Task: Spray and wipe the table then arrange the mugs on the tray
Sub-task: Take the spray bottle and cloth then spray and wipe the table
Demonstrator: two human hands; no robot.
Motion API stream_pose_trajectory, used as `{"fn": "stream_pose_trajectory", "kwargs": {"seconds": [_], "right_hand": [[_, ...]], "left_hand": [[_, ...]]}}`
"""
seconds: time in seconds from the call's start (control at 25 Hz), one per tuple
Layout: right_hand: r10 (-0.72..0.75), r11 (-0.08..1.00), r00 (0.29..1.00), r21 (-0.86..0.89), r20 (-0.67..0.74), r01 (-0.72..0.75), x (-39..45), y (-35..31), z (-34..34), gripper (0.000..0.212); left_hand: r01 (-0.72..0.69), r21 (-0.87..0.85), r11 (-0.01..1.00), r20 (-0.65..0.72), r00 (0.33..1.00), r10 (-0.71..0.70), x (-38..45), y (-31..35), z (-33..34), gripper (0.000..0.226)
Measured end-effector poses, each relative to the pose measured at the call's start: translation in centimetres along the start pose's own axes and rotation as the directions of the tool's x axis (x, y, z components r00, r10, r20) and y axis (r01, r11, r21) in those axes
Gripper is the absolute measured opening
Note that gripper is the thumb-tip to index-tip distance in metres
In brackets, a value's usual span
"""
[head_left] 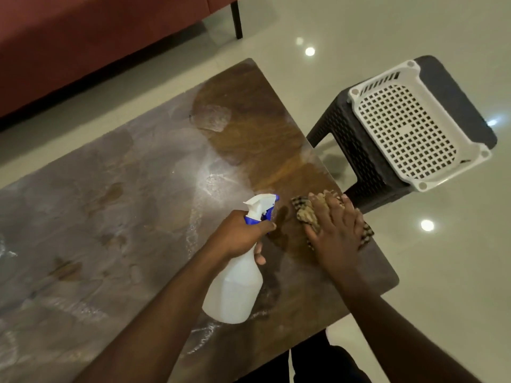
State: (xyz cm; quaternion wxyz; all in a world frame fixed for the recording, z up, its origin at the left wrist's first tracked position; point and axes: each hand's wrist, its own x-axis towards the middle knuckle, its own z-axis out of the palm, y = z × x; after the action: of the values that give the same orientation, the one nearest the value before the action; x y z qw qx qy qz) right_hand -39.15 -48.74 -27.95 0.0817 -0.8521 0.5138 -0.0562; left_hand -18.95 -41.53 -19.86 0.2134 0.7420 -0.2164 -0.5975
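A brown wooden table (116,205) fills the left and middle of the head view, dusty grey on the left and darker, wet-looking on the right. My left hand (240,236) grips the neck of a white spray bottle (235,291) with a blue and white trigger head, held above the table. My right hand (336,239) lies flat, fingers spread, pressing a checked brown cloth (304,214) onto the table near its right edge. A white perforated plastic tray (409,131) rests on a dark stool to the right. No mugs are in view.
The dark woven stool (356,158) stands just off the table's right edge. A red sofa (83,37) with a black leg runs along the far side. Glossy pale floor tiles (414,272) surround the table. My dark-clothed legs show below the near edge.
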Motion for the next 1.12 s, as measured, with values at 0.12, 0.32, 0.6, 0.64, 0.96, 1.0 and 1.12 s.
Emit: {"fn": "stream_pose_trajectory", "kwargs": {"seconds": [0.12, 0.32, 0.6, 0.64, 0.96, 1.0, 1.12], "right_hand": [[-0.429, 0.903, 0.903, 0.03, 0.008, 0.429, -5.9, 2.1, 1.8, 0.064], [-0.056, 0.998, 0.998, -0.002, 0.013, 0.056, -7.1, 4.4, 0.6, 0.061], [-0.251, 0.968, 0.967, -0.003, -0.033, 0.251, -10.3, 9.6, -0.5, 0.057], [-0.085, 0.996, 0.996, -0.017, -0.035, 0.084, -9.2, 9.0, -0.6, 0.057], [-0.605, 0.795, 0.796, 0.078, 0.026, 0.602, -11.7, 3.5, 1.4, 0.061], [-0.485, 0.873, 0.875, 0.059, 0.009, 0.484, -10.5, 4.2, 1.1, 0.06], [-0.043, 0.998, 0.999, 0.04, 0.008, 0.043, -7.0, -0.2, 0.8, 0.057]], "left_hand": [[-0.015, 0.041, 0.999, -0.05, 0.999, 0.017, -0.1, -0.9, 2.9, 0.02], [0.001, 0.072, 0.997, -0.049, 0.999, 0.002, -2.4, -1.1, 6.0, 0.021], [0.019, 0.129, 0.991, -0.181, 0.984, 0.005, -6.5, -4.0, 8.4, 0.026], [0.032, 0.123, 0.992, -0.188, 0.982, -0.008, -6.9, -4.8, 8.6, 0.023], [0.111, 0.08, 0.991, -0.261, 0.962, -0.086, -9.8, -10.6, 6.5, 0.014], [0.114, 0.053, 0.992, -0.25, 0.963, -0.097, -10.2, -10.9, 5.9, 0.016], [0.086, 0.011, 0.996, -0.297, 0.952, -0.078, -11.1, -11.5, 3.4, 0.012]]}}
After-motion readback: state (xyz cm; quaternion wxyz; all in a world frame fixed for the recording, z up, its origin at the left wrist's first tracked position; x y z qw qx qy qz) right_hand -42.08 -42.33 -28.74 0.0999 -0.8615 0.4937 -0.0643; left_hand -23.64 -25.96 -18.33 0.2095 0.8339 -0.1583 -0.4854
